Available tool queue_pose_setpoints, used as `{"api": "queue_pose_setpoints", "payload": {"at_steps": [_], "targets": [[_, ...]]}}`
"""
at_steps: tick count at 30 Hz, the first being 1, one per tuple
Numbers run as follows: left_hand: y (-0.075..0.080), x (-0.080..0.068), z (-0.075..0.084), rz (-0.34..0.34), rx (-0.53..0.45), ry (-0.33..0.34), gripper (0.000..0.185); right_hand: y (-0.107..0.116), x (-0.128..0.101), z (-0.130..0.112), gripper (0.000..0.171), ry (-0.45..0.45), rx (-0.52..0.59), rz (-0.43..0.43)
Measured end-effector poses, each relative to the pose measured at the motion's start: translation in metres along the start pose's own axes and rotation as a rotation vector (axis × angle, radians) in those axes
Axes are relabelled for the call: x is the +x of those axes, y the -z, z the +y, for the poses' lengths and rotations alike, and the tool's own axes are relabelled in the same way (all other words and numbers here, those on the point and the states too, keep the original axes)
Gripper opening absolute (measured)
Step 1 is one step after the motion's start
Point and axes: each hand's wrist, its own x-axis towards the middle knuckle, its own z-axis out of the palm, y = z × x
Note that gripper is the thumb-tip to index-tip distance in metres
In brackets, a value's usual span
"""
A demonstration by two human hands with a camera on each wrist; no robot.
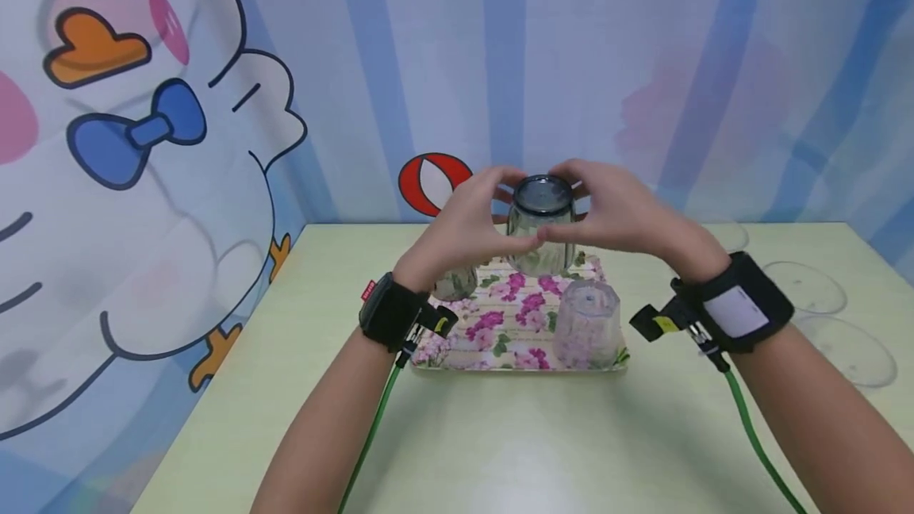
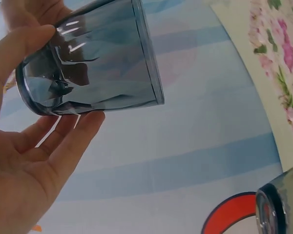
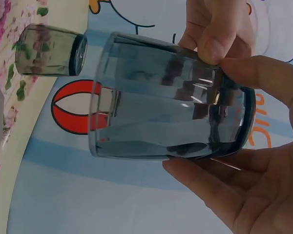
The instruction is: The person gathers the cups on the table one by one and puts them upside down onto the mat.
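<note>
Between both hands, a bluish-grey tinted drinking glass (image 1: pixel 541 220) is held upside down over a floral tray (image 1: pixel 493 331). My left hand (image 1: pixel 474 216) grips its left side, and my right hand (image 1: pixel 621 209) grips the right, thumbs meeting at the front. In the right wrist view the fingers lie along the faceted wall of the glass (image 3: pixel 171 102), near its thick base. Another tinted glass (image 1: pixel 457 284) stands on the tray's left, partly hidden by the left hand. A clear glass (image 1: pixel 588 324) stands upside down at the tray's front right.
The pale table (image 1: pixel 528 443) runs back to a printed curtain (image 1: pixel 571 62) with a cartoon bird and a red-and-white ball. Several clear round discs (image 1: pixel 846 349) lie at the table's right. A green cable (image 1: pixel 371 435) trails from each wrist camera.
</note>
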Motion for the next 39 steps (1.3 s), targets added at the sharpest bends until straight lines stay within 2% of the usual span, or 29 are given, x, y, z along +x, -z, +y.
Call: {"api": "queue_pose_setpoints", "payload": {"at_steps": [5,15,28,34,39], "targets": [[-0.002,0.011,-0.012,-0.034,-0.005,0.059,0.061,0.004,0.021,0.009,0.062,-0.040,-0.049,-0.114],[-0.016,0.021,-0.043,-0.085,-0.008,0.174,0.060,-0.016,0.051,0.030,0.058,-0.096,-0.082,-0.239],[-0.028,0.022,-0.071,-0.101,-0.048,0.231,0.060,-0.035,0.082,0.031,0.043,-0.254,-0.117,-0.441],[-0.034,0.021,-0.078,-0.092,-0.054,0.248,0.061,-0.045,0.089,0.036,0.050,-0.319,-0.063,-0.479],[-0.040,0.019,-0.085,-0.085,-0.038,0.246,0.060,-0.053,0.089,0.039,0.061,-0.329,-0.080,-0.486]]}}
